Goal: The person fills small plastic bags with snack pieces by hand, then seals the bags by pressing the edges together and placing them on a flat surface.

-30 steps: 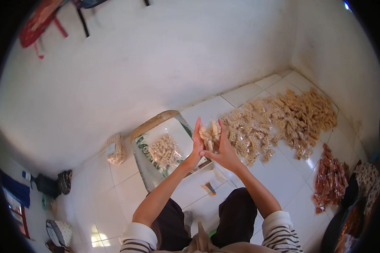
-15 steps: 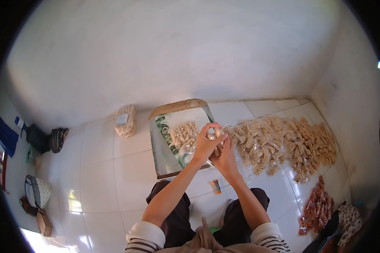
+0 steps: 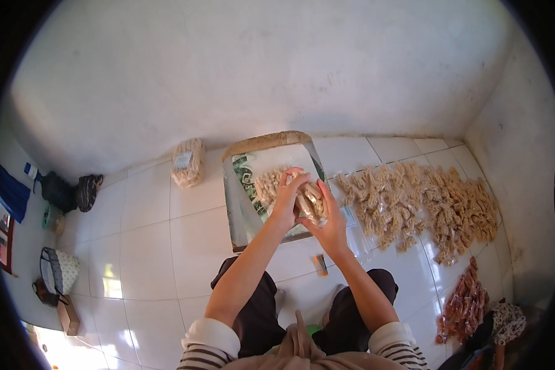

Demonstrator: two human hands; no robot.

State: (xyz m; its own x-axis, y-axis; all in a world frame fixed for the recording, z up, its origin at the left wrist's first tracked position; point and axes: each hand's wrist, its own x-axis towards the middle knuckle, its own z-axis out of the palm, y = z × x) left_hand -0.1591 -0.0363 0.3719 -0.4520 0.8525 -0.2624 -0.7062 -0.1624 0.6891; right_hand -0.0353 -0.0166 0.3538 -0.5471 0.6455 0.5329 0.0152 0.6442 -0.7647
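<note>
Between my two hands is a small bunch of clear plastic packets of beige snacks (image 3: 311,205). My left hand (image 3: 286,201) curves round their left side, its fingers bent over the top. My right hand (image 3: 328,227) grips them from the right, thumb and fingers closed about them. Both hands are above a low board (image 3: 242,237) with a wooden far edge. A white sheet with green print (image 3: 245,166) lies on the board. More beige packets (image 3: 266,184) rest on that sheet, partly hidden behind my left hand.
A wide heap of beige twisted snacks in packets (image 3: 413,203) covers the floor at right. Reddish packets (image 3: 465,302) lie nearer. A large filled bag (image 3: 188,161) stands by the wall. A small orange-and-dark object (image 3: 321,265) lies before the board. Bags (image 3: 60,271) sit at far left.
My hands have spread apart a little and come slightly left, over the board, showing more of the packets between them. The whole view has shifted slightly.
</note>
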